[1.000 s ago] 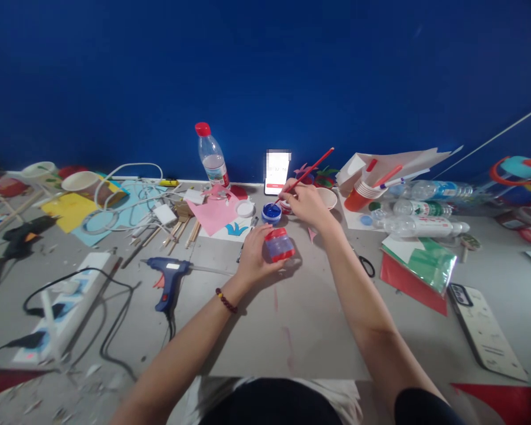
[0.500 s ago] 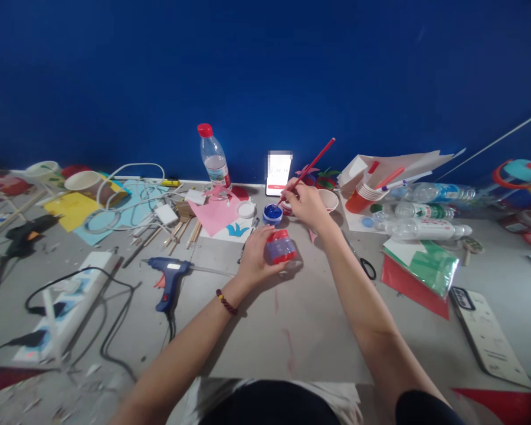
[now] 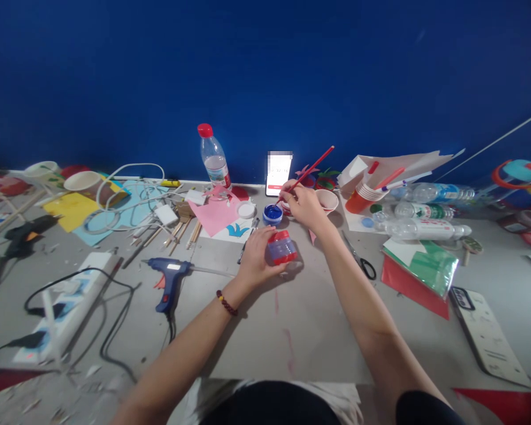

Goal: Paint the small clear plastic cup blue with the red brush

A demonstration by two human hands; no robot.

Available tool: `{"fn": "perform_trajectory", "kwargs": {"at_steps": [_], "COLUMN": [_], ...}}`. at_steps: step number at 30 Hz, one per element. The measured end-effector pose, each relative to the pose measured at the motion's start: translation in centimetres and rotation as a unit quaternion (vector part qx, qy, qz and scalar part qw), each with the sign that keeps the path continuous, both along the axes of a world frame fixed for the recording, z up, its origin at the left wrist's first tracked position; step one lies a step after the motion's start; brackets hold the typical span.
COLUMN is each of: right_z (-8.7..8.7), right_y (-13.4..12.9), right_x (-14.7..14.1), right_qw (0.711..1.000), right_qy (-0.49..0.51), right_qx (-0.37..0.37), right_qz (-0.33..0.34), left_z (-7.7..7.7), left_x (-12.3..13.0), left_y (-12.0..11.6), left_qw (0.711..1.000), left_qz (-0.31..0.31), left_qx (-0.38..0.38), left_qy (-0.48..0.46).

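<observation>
My left hand (image 3: 257, 257) is wrapped round a small clear piece with red bands (image 3: 282, 248), which lies on the table before me. A red paintbrush (image 3: 314, 165) is pinched in my right hand (image 3: 305, 203), its tip down at an open jar of blue paint (image 3: 272, 214). The brush handle slants up to the right. Just left of the jar lies a round white lid (image 3: 246, 210). Behind the jar a lit phone (image 3: 278, 174) leans upright against the blue wall.
A blue glue gun (image 3: 170, 277) and a white power strip (image 3: 68, 307) with cables lie left. A bottle with a red cap (image 3: 215, 159) stands behind. Scissors (image 3: 367, 268), plastic bottles (image 3: 429, 229), orange cups (image 3: 360, 198) and a phone-like case (image 3: 489, 336) are right.
The brush handle has tilted lower to the right, and my right hand has shifted slightly left. My left hand still holds the red-banded piece in nearly the same place.
</observation>
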State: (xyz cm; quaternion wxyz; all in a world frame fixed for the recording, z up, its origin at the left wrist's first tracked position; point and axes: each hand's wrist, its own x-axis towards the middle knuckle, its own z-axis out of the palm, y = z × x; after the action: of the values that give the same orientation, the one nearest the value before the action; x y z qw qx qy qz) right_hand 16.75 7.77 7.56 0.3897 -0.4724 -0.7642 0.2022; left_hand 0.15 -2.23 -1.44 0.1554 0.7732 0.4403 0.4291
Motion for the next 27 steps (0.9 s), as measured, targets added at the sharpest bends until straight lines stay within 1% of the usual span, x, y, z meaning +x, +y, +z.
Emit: {"fn": "perform_trajectory", "kwargs": {"at_steps": [2, 6, 9, 13, 19, 23, 25, 27], "right_z": [-0.11, 0.16, 0.28, -0.03, 0.34, 0.34, 0.04, -0.19], "right_y": [0.04, -0.11, -0.23, -0.24, -0.56, -0.57, -0.48, -0.43], "right_x": [-0.09, -0.09, -0.04, -0.28, -0.58, -0.47, -0.48, -0.53], "right_qw": [1.000, 0.998, 0.999, 1.000, 0.998, 0.999, 1.000, 0.999], "right_qy": [-0.007, -0.036, -0.015, 0.008, -0.027, 0.005, 0.021, 0.019], "right_qx": [-0.007, -0.052, -0.039, -0.008, -0.053, -0.032, -0.020, -0.023], "right_qz": [0.009, 0.003, -0.004, 0.002, 0.007, 0.000, 0.007, 0.017], "left_z": [-0.01, 0.09, 0.12, 0.10, 0.15, 0.13, 0.09, 0.06], "left_x": [0.00, -0.04, -0.10, -0.15, -0.20, -0.19, -0.13, -0.07], "left_y": [-0.03, -0.10, -0.16, -0.24, -0.31, -0.32, -0.33, -0.34], "left_qw": [1.000, 1.000, 1.000, 1.000, 1.000, 1.000, 1.000, 1.000], "left_qz": [0.000, 0.001, 0.001, -0.004, -0.003, -0.003, -0.002, -0.004], "left_qx": [-0.003, -0.008, -0.001, 0.004, 0.011, 0.001, -0.006, -0.008], "left_qy": [0.000, 0.001, 0.001, 0.003, 0.002, 0.004, 0.008, 0.011]}}
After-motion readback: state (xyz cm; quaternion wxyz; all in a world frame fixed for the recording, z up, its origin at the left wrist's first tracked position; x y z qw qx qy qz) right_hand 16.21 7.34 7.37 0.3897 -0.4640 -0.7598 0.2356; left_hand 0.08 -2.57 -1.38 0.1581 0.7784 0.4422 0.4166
